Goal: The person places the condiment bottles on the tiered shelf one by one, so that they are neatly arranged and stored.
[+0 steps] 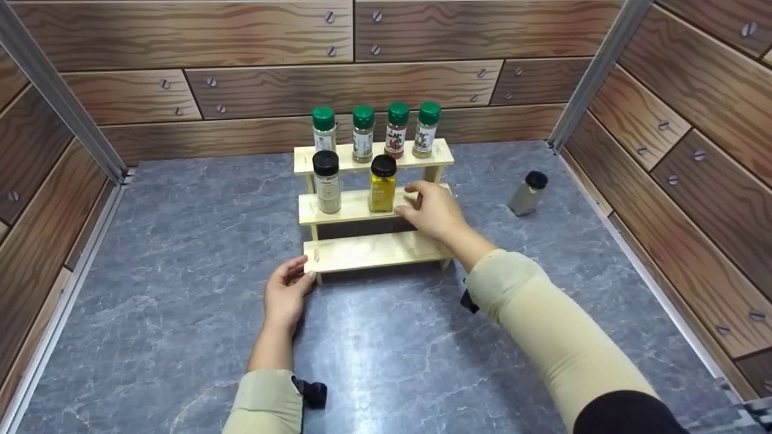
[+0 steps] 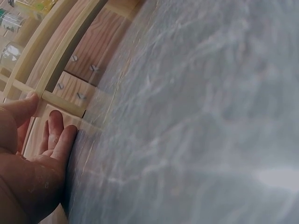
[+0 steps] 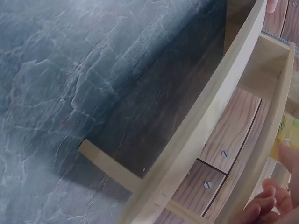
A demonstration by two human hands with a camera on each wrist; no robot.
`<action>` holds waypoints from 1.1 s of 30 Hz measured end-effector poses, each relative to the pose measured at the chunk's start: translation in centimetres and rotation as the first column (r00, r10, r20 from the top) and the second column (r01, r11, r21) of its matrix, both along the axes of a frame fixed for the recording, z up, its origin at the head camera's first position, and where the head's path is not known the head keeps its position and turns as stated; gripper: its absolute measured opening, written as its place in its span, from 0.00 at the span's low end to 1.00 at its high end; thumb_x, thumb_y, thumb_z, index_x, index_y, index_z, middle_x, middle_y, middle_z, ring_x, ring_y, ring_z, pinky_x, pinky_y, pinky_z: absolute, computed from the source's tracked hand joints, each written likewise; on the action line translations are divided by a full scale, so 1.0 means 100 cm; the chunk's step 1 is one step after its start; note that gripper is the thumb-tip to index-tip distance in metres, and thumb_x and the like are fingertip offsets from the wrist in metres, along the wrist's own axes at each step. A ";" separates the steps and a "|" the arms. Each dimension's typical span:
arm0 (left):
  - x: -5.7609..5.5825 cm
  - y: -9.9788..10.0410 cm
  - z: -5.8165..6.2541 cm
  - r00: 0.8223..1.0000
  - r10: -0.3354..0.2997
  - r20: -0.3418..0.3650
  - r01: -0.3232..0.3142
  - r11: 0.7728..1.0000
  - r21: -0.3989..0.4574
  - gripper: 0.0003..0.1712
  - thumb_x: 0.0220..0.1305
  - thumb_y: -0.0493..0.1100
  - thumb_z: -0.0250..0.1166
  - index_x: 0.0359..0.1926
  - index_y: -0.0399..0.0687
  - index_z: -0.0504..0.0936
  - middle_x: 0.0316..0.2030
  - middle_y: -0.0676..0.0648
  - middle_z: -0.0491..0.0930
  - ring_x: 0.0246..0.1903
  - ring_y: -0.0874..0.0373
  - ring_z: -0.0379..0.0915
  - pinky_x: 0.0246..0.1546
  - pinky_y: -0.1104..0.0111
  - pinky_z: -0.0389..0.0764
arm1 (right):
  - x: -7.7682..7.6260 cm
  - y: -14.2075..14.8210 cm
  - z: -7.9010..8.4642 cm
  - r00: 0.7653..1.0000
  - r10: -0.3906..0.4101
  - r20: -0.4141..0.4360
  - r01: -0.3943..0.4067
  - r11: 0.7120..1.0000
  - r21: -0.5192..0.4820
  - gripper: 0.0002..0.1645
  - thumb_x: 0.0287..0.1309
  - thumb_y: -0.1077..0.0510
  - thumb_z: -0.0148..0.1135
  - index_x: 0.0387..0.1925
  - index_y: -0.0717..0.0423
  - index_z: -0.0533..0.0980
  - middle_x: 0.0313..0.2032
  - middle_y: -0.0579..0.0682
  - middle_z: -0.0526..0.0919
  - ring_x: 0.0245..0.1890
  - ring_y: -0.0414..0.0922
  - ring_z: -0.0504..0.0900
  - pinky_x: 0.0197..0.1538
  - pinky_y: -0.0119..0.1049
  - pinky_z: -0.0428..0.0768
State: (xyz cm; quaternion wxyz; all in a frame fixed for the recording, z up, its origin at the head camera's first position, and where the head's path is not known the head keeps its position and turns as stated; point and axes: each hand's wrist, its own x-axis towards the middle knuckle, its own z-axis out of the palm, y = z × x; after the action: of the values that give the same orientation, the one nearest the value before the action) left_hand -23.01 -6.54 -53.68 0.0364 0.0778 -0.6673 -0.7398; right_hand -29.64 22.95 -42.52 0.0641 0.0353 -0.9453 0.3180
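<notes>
A three-tier pale wooden rack stands on the grey marbled surface. My left hand grips the left end of its lowest shelf, thumb at the front corner, as the left wrist view also shows. On the middle shelf, my right hand has thumb and fingers spread just right of a square bottle of yellow contents with a black cap. In the right wrist view the thumb overlaps the yellow bottle. Left of that bottle stands a clear shaker with pale contents and a black cap.
Several green-capped spice jars line the top shelf. To the right of the rack, a black-capped jar with greyish contents stands alone on the marbled surface. Wood-patterned walls enclose the back and sides.
</notes>
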 end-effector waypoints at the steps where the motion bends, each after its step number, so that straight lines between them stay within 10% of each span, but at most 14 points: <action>1: 0.000 0.000 -0.001 1.000 0.001 0.001 -0.001 1.000 0.002 0.23 0.65 0.24 0.67 0.62 0.26 0.79 0.56 0.27 0.80 0.42 0.58 0.81 0.40 0.73 0.87 | 0.000 -0.001 0.000 1.000 -0.016 0.006 0.016 1.000 0.014 0.32 0.64 0.47 0.75 0.63 0.60 0.80 0.44 0.57 0.86 0.45 0.54 0.83 0.53 0.50 0.81; 24: -0.003 -0.001 -0.003 1.000 0.009 -0.016 -0.009 1.000 0.012 0.23 0.65 0.23 0.67 0.61 0.24 0.79 0.53 0.27 0.80 0.40 0.60 0.81 0.39 0.75 0.86 | -0.011 -0.027 0.011 0.998 0.068 -0.018 -0.067 0.996 0.056 0.24 0.73 0.56 0.62 0.66 0.56 0.81 0.36 0.54 0.78 0.38 0.50 0.75 0.39 0.45 0.75; 33: -0.002 -0.002 0.000 1.000 -0.001 -0.003 0.001 1.000 0.008 0.23 0.65 0.24 0.67 0.61 0.25 0.79 0.55 0.28 0.81 0.43 0.57 0.82 0.41 0.75 0.86 | -0.008 -0.001 0.011 0.990 -0.009 -0.139 0.004 0.999 -0.036 0.22 0.67 0.65 0.60 0.61 0.61 0.83 0.50 0.62 0.84 0.48 0.56 0.82 0.54 0.50 0.82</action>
State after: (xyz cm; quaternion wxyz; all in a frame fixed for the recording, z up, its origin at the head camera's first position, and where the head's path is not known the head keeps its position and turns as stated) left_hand -23.19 -6.73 -53.69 0.0369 0.0765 -0.6645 -0.7424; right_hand -30.43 22.84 -41.42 0.1315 0.0534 -0.9328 0.3313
